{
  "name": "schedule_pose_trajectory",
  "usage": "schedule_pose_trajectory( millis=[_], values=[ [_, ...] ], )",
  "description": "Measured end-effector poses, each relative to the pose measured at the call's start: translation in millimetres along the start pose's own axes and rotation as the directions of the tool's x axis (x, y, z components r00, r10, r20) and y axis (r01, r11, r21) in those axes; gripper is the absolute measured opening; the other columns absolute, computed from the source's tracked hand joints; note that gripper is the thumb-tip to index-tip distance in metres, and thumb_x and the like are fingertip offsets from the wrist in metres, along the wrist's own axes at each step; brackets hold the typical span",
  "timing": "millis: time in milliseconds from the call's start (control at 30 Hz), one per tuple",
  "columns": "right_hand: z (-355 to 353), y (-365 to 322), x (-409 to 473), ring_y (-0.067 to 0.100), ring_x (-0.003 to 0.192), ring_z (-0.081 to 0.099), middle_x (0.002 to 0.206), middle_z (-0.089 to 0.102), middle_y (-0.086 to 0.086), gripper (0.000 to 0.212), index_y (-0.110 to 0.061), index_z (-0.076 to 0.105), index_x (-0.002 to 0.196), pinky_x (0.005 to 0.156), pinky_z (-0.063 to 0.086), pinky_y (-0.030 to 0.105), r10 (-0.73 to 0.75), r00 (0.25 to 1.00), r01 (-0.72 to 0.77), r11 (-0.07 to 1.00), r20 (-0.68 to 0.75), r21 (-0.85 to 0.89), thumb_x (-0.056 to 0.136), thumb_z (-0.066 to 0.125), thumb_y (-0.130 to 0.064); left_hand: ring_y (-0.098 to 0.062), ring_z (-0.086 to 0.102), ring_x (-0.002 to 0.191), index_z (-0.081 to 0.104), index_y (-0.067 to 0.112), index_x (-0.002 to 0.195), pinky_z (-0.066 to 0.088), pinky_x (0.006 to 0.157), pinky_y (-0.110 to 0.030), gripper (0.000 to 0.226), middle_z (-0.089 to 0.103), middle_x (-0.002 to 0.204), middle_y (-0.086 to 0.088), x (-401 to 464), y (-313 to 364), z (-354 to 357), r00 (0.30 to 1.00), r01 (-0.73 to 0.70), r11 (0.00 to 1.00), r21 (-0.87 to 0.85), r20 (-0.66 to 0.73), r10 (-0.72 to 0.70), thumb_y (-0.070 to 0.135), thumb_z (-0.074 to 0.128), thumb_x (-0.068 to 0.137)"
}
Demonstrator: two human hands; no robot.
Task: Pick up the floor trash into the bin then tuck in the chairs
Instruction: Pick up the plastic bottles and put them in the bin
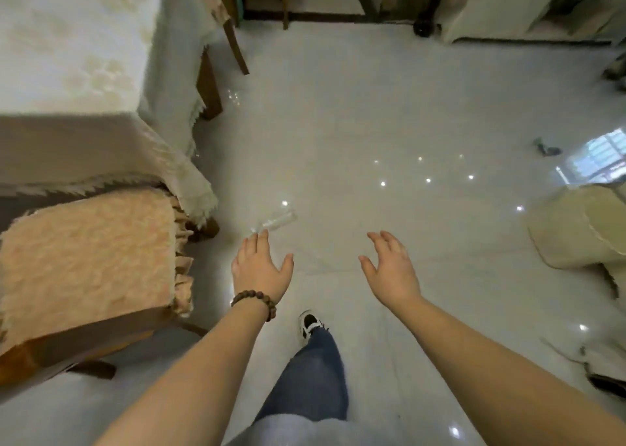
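A clear plastic bottle lies on its side on the pale tiled floor, just beyond the fingertips of my left hand. That hand is open, fingers straight, with a bead bracelet at the wrist. My right hand hovers open to the right, holding nothing. A small dark green scrap of trash lies on the floor far right. A chair with a peach fuzzy seat cover stands pulled out from the cloth-covered table at the left. No bin is in view.
Another chair stands at the table's far side. A cream-covered seat sits at the right, a covered cabinet at the back right. My leg and shoe are below the hands.
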State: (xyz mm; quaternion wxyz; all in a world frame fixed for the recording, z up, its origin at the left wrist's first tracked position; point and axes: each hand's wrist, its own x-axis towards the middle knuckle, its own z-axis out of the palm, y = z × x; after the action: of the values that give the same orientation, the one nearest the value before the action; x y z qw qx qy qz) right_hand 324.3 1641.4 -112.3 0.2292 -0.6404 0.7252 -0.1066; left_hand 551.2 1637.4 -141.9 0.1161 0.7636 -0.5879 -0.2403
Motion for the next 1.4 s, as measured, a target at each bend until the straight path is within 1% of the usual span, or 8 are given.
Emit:
schedule_pose_trajectory(
  millis=[233,400,500,733,867,1033,1200,1400],
  values=[
    [-25.3,-44.6,168.2,0.028,0.137,0.029,0.149,0.034,0.014,0.049,-0.015,0.04,0.14,0.111,0.026,0.038,-0.214,0.967,0.22,0.975,0.141,-0.029,0.094,0.052,-0.029,-0.026,0.022,0.142,0.027,0.016,0.147,0.022,0.115,-0.042,0.07,0.031,0.152,-0.009,104.1,31.8,-22.3,0.972,0.216,0.972,-0.093,-0.077,-0.223,0.049,0.05,0.091],
    [-10.9,-74.4,255.4,0.028,0.136,0.032,0.149,0.034,0.014,0.049,-0.017,0.039,0.14,0.111,0.028,0.038,-0.369,0.887,0.392,0.919,0.278,-0.03,0.095,0.051,-0.03,-0.025,0.017,0.145,0.024,0.018,0.149,0.02,0.117,-0.044,0.071,0.026,0.156,-0.007,141.5,29.9,-19.7,0.889,0.43,0.887,-0.169,-0.093,-0.449,0.051,0.048,0.091],
    [5.9,-92.5,304.6,0.029,0.136,0.031,0.149,0.034,0.014,0.049,-0.016,0.039,0.141,0.112,0.027,0.038,-0.457,0.809,0.5,0.866,0.371,-0.024,0.095,0.052,-0.029,-0.025,0.015,0.145,0.021,0.019,0.149,0.018,0.118,-0.045,0.071,0.023,0.157,-0.006,157.2,28.3,-11.0,0.805,0.553,0.8,-0.234,-0.096,-0.585,0.052,0.048,0.092],
    [47.3,-119.4,429.3,0.027,0.136,0.031,0.149,0.035,0.013,0.049,-0.017,0.038,0.141,0.112,0.028,0.039,-0.616,0.463,0.776,0.629,0.637,0.045,0.095,0.051,-0.029,-0.027,0.019,0.144,0.022,0.017,0.149,0.021,0.116,-0.045,0.072,0.026,0.155,-0.009,191.5,51.1,34.0,0.474,0.793,0.487,-0.366,-0.129,-0.871,0.051,0.049,0.091],
    [71.9,-121.9,487.9,0.026,0.137,0.03,0.15,0.034,0.011,0.049,-0.019,0.037,0.141,0.111,0.029,0.038,-0.613,0.26,0.893,0.447,0.746,0.056,0.095,0.05,-0.032,-0.028,0.023,0.142,0.024,0.017,0.148,0.022,0.116,-0.045,0.072,0.028,0.154,-0.01,213.3,76.8,75.0,0.331,0.853,0.349,-0.387,-0.115,-0.937,0.052,0.049,0.091],
    [123.5,-108.3,530.2,0.028,0.136,0.033,0.148,0.037,0.014,0.049,-0.016,0.04,0.14,0.111,0.031,0.04,-0.586,0.138,0.931,0.353,0.799,0.098,0.095,0.052,-0.03,-0.026,0.022,0.143,0.022,0.017,0.149,0.021,0.116,-0.042,0.074,0.028,0.154,-0.009,236.5,88.0,151.3,0.199,0.902,0.179,-0.392,0.009,-0.98,0.054,0.047,0.09],
    [209.9,-63.9,548.6,0.027,0.137,0.032,0.148,0.037,0.014,0.05,-0.016,0.04,0.14,0.111,0.028,0.038,-0.532,0.071,0.938,0.323,0.844,0.125,0.094,0.052,-0.03,-0.025,0.021,0.142,0.022,0.016,0.149,0.022,0.115,-0.04,0.073,0.028,0.154,-0.009,261.4,67.9,244.4,0.076,0.895,0.025,-0.445,0.097,-0.992,0.053,0.047,0.09],
    [362.8,14.3,571.4,0.029,0.136,0.032,0.148,0.036,0.013,0.053,-0.017,0.038,0.141,0.111,0.029,0.042,-0.501,0.042,0.945,0.3,0.865,0.128,0.093,0.054,-0.033,-0.025,0.012,0.145,0.015,0.02,0.151,0.018,0.117,-0.041,0.079,0.017,0.158,-0.009,289.7,1.4,398.2,0.019,0.889,-0.054,-0.455,0.154,-0.988,0.056,0.048,0.089]
  ],
)
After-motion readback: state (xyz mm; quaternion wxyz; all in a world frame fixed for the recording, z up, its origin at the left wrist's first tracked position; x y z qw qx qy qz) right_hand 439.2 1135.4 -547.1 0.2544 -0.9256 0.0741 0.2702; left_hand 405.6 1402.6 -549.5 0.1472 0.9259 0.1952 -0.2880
